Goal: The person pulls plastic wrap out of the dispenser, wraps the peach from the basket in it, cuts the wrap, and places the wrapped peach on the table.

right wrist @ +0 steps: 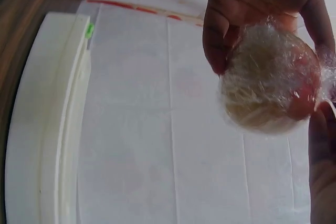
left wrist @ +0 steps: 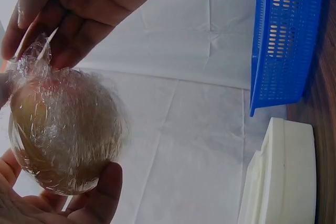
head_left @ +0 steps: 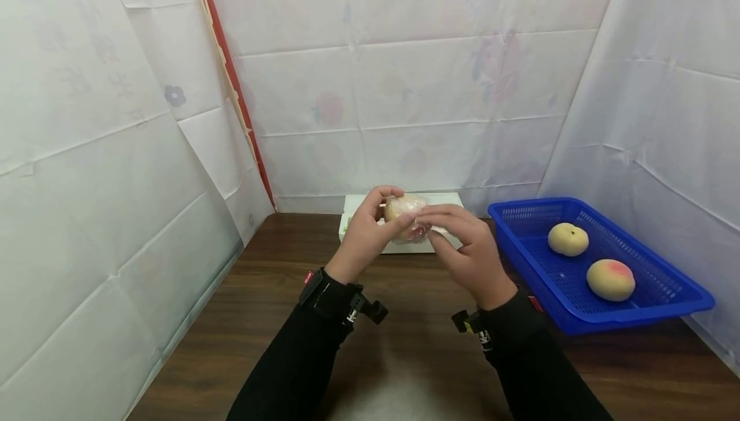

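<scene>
A peach (head_left: 405, 205) covered in clear plastic wrap (left wrist: 79, 108) is held up in front of the body, above the table. My left hand (head_left: 368, 231) grips it, with the thumb and fingers round its side. At the peach's right side, my right hand (head_left: 467, 247) pinches a gathered, twisted end of the plastic wrap (right wrist: 328, 77) between thumb and fingers. Through the film, the fruit looks pale yellow with a pinkish-red patch (right wrist: 304, 90). Behind both hands sits a white box (head_left: 405, 247), partly covered by them; a small green tab (right wrist: 90, 31) shows on it.
A blue plastic basket (head_left: 555, 308) stands at the right, holding two unwrapped peaches, one pale (head_left: 568, 239) and one with a red blush (head_left: 611, 280). Sheet-covered walls enclose the dark wooden table (head_left: 260, 279) at the back and both sides.
</scene>
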Motion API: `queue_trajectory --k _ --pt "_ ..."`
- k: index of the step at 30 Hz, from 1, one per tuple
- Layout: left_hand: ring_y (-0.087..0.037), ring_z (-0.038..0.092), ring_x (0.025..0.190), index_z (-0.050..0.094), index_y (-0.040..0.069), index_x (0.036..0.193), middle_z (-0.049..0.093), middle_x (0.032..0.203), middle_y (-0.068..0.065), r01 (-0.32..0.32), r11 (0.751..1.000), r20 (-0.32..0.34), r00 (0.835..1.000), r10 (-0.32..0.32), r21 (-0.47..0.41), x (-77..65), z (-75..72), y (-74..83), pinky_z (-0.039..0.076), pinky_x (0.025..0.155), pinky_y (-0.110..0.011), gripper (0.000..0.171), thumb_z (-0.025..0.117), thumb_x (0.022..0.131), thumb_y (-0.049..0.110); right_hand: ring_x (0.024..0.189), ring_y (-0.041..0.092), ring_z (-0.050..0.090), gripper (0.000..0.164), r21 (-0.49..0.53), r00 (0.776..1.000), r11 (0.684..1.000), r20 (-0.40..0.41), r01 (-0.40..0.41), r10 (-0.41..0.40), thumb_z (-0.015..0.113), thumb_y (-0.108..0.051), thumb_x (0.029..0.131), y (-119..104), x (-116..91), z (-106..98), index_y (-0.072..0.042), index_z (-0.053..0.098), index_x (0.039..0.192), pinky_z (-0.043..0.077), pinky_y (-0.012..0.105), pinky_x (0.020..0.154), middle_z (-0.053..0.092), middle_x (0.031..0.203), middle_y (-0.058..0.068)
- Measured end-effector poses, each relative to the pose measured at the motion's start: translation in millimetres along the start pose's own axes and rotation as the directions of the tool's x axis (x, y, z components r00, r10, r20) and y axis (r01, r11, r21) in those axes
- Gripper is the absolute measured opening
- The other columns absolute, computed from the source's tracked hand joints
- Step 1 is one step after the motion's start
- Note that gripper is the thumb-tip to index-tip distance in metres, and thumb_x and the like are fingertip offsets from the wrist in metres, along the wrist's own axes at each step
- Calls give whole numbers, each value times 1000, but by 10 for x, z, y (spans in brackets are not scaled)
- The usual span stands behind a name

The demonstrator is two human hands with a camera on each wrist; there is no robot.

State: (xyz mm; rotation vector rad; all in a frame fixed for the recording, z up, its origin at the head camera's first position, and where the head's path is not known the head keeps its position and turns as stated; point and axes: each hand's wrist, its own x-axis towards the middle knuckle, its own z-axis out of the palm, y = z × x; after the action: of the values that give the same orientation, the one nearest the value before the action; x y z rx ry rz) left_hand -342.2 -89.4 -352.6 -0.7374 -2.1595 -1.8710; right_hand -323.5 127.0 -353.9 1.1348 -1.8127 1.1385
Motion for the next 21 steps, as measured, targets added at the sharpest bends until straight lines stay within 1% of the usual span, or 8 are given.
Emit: queue_trajectory --k 3,5,7,9,12,14,16,21 --pt "-26 63 121 56 25 141 56 142 -6 -30 1000 11 999 30 -3 -5 12 28 63 86 -37 46 75 99 31 127 30 61 39 103 986 983 -60 -148 155 63 9 99 13 -8 -16 0 66 137 52 23 103 64 136 20" --pt "-26 63 123 56 25 141 55 144 -6 -62 998 34 997 63 -6 -9 23 38 63 86 -37 45 75 100 27 137 32 54 49 172 953 941 -35 -290 300 61 -1 104 6 -8 -33 -5 53 153 51 24 104 53 151 17" --pt "-26 63 126 57 24 143 54 147 -6 -91 996 63 994 91 -18 -19 39 48 63 88 -37 46 75 100 23 146 35 49 61 232 901 872 58 -430 429 58 -12 108 -7 -3 -50 -16 37 165 52 30 105 40 165 13" --pt "-25 63 130 57 23 147 53 152 -5 -120 993 91 988 121 -22 -29 56 53 62 91 -36 49 75 101 21 149 36 46 69 268 842 799 170 -539 511 58 -21 109 -20 10 -57 -29 26 170 54 35 104 30 172 7" --pt "-24 60 136 55 22 153 50 158 -3 -145 989 109 983 147 -28 -48 73 54 61 96 -34 56 76 101 24 143 37 51 72 289 796 743 271 -604 542 59 -24 109 -21 24 -46 -35 22 170 59 36 98 29 171 11" --pt "-26 60 138 53 20 156 48 161 -2 -157 987 115 981 158 -23 -60 76 51 61 96 -33 60 75 101 30 138 36 54 72 301 786 728 287 -616 547 61 -24 109 -19 25 -35 -33 25 170 60 30 95 34 167 14" --pt "-26 59 138 51 21 158 46 163 0 -160 987 118 980 161 -18 -66 73 51 61 96 -33 66 74 100 40 135 35 56 71 304 792 732 274 -609 545 62 -22 109 -10 22 -31 -28 27 170 60 26 91 37 164 16" --pt "-23 56 140 51 32 158 45 164 5 -158 987 120 981 155 17 -57 67 52 58 103 -36 77 70 90 62 134 33 56 69 302 801 742 254 -598 542 63 -21 108 0 13 -34 -29 30 169 60 25 90 37 165 14"
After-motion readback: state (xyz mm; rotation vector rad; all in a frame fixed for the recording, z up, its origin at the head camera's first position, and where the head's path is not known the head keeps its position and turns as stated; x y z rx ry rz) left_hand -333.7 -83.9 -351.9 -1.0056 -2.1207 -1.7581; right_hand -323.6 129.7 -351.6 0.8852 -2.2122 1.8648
